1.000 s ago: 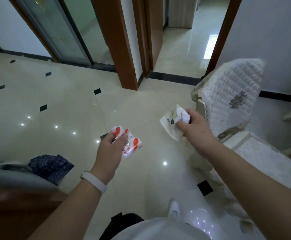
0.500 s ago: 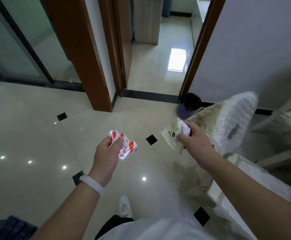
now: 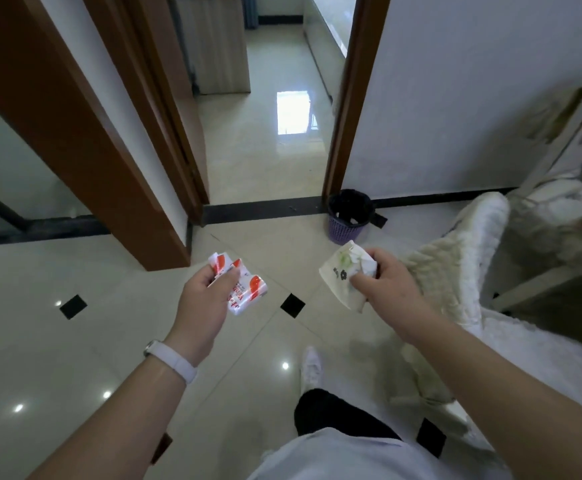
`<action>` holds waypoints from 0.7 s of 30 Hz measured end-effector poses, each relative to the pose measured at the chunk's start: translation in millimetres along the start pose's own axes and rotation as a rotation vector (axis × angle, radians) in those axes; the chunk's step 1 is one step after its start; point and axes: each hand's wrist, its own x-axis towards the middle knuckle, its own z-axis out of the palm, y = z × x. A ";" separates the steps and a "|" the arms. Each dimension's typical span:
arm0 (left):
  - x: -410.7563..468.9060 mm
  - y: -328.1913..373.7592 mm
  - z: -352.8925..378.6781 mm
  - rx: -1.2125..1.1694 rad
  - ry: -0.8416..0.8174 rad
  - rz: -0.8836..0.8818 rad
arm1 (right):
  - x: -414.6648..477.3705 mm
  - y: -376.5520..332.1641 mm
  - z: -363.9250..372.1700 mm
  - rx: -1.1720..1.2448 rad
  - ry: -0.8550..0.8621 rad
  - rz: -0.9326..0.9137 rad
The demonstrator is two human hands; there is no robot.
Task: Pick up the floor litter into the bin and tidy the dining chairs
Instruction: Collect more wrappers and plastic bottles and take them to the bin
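The left hand (image 3: 202, 299) has its grip closed on a white and red wrapper (image 3: 240, 285), thumb pinching it against the fingers, and the right hand (image 3: 384, 284) has its grip closed on a crumpled white wrapper with green and black print (image 3: 343, 276); both pieces are held above the tiled floor (image 3: 74, 358). The purple bin (image 3: 349, 221), lined in black, stands on the floor beyond the right grip, against the wall beside the doorway. A dining chair with a white quilted cover (image 3: 455, 268) stands just right of the right grip, and a second chair (image 3: 559, 202) is farther right.
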 end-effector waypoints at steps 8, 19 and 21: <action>133.4 43.0 42.8 0.082 -0.036 0.013 | 153.3 -2.3 11.4 0.113 0.027 0.084; 316.3 133.1 129.9 0.173 -0.068 0.015 | 360.0 -74.7 -48.3 0.071 0.051 0.049; 338.1 141.4 148.7 0.187 -0.110 0.021 | 378.9 -76.3 -61.0 0.088 0.087 0.066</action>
